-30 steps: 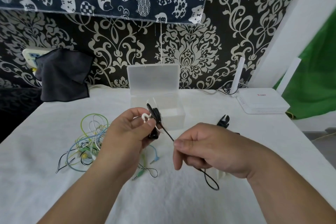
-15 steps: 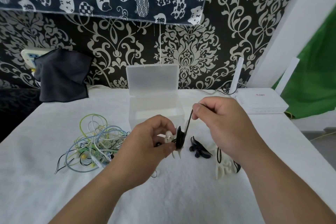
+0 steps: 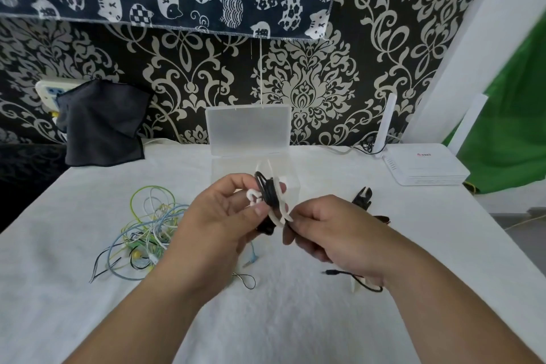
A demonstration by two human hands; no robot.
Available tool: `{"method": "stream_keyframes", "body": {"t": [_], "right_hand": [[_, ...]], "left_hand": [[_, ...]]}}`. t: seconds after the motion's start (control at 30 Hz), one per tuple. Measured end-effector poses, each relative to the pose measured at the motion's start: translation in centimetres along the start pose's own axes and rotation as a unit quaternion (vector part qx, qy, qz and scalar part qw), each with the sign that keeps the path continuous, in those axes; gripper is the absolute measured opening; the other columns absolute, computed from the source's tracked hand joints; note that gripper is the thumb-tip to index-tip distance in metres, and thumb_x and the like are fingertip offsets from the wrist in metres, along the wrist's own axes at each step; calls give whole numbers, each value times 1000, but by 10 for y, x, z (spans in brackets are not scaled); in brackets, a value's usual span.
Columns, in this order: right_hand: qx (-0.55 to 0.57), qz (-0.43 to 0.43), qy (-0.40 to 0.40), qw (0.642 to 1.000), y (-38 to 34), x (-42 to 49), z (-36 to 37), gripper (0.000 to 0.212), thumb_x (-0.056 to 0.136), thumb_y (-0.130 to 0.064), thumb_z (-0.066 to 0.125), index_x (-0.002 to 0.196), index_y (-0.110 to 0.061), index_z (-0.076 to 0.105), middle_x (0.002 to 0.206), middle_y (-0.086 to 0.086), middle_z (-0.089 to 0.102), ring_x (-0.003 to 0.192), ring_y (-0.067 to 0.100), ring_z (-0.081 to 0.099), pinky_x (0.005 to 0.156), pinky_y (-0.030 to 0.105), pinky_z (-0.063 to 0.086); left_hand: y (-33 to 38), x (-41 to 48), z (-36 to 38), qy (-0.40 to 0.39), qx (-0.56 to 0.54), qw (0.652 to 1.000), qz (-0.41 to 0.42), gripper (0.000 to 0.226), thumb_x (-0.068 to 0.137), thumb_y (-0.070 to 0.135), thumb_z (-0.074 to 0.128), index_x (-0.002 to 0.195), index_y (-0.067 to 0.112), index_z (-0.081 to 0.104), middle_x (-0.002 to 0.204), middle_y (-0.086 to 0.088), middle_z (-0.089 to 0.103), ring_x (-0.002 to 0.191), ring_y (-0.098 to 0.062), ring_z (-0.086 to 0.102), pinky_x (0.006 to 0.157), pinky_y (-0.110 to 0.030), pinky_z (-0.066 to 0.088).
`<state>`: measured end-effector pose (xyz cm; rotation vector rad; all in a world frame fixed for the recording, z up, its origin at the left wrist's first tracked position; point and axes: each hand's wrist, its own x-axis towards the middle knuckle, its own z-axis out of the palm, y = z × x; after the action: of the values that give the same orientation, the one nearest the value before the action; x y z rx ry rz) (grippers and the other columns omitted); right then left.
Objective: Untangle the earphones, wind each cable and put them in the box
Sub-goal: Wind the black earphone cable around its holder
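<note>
My left hand point(image 3: 224, 216) pinches a white cable winder point(image 3: 280, 213) with black earphone cable point(image 3: 267, 192) wound around its middle. My right hand point(image 3: 334, 230) grips the loose end of that black cable just right of the winder; the cable's tail and plug point(image 3: 328, 272) trail on the cloth below my right wrist. A tangle of green, blue, white and yellow earphones point(image 3: 147, 230) lies on the table to the left. The clear plastic box point(image 3: 251, 133) stands open behind my hands, its lid upright.
A black winder point(image 3: 362, 198) lies on the cloth right of my hands, and another white winder point(image 3: 359, 284) peeks out under my right wrist. A white router point(image 3: 425, 168) sits at the back right, a dark cloth point(image 3: 103, 124) at the back left.
My right hand has swung down from above the winder to below and right of it, carrying the black cable around. My left hand rose with the winder. The free tail is shorter.
</note>
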<state>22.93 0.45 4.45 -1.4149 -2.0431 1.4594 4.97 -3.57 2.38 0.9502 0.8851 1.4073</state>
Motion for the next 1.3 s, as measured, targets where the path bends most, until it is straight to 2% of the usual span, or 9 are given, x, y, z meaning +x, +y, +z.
{"method": "stream_keyframes", "body": {"t": [0.23, 0.33, 0.47, 0.63, 0.73, 0.97, 1.13, 1.23, 1.3], "right_hand": [[-30, -19, -53, 998, -1, -7, -7, 21, 99, -28, 59, 87, -22, 75, 76, -6, 73, 76, 7, 63, 84, 37, 50], [-68, 2, -47, 997, 0, -7, -8, 17, 96, -28, 62, 89, -23, 77, 82, -10, 76, 72, -1, 60, 75, 26, 45], [-107, 11, -14, 994, 3, -6, -9, 14, 92, -29, 65, 86, -26, 78, 88, 0, 75, 84, 26, 65, 82, 42, 52], [-171, 15, -1, 985, 2, -7, -10, 30, 92, -17, 59, 86, -42, 74, 101, -4, 72, 93, 29, 67, 88, 48, 54], [-178, 62, 1, 982, 4, -9, -12, 41, 90, -2, 50, 86, -34, 75, 93, -10, 73, 86, 5, 71, 88, 38, 58], [-216, 123, 19, 968, 0, -10, -17, 40, 90, 0, 47, 104, -26, 75, 78, -13, 57, 40, -3, 49, 35, 9, 29], [-64, 3, 121, 991, -3, -4, -10, 48, 86, 2, 51, 118, -29, 68, 111, -24, 63, 109, -3, 60, 86, 14, 46], [121, -56, -26, 991, -12, -5, 5, 33, 90, -6, 64, 119, -20, 68, 107, -4, 76, 107, 2, 67, 96, 22, 46], [107, -67, -22, 992, -15, -5, 8, 15, 95, -14, 64, 107, -19, 72, 84, 1, 77, 88, 11, 72, 86, 28, 46]], "left_hand": [[5, 5, -8, 117, -20, 993, -5, 18, 82, -1, 60, 97, 9, 57, 102, -15, 75, 76, -18, 68, 71, -27, 58], [5, 6, -9, 146, -31, 989, -5, 16, 91, -6, 54, 93, 9, 58, 98, -14, 75, 85, -23, 72, 79, -33, 60], [10, 9, -10, 194, -64, 979, 13, 18, 94, -7, 50, 89, 9, 56, 91, -14, 73, 85, -27, 72, 75, -35, 62], [11, 9, -11, 226, -39, 973, 32, 19, 95, -8, 51, 89, 9, 56, 89, -14, 71, 87, -29, 68, 75, -33, 62], [14, 10, -10, 235, -40, 970, 48, 19, 96, -7, 51, 90, 10, 55, 81, -9, 73, 81, -25, 69, 75, -33, 62], [17, 8, -10, 192, -38, 979, 57, 22, 95, -7, 49, 88, 13, 55, 85, -8, 74, 80, -24, 71, 78, -35, 61], [11, 5, 1, 128, -36, 990, 42, 18, 91, -6, 53, 91, 11, 56, 91, -11, 75, 81, -25, 72, 71, -33, 61], [9, 5, 5, 103, -33, 993, 37, 17, 79, 3, 63, 93, 11, 57, 93, -12, 75, 75, -24, 72, 69, -32, 61], [8, 5, 4, 105, -17, 994, 37, 24, 75, 1, 70, 93, 11, 57, 95, -13, 75, 75, -25, 72, 71, -34, 60]]}}
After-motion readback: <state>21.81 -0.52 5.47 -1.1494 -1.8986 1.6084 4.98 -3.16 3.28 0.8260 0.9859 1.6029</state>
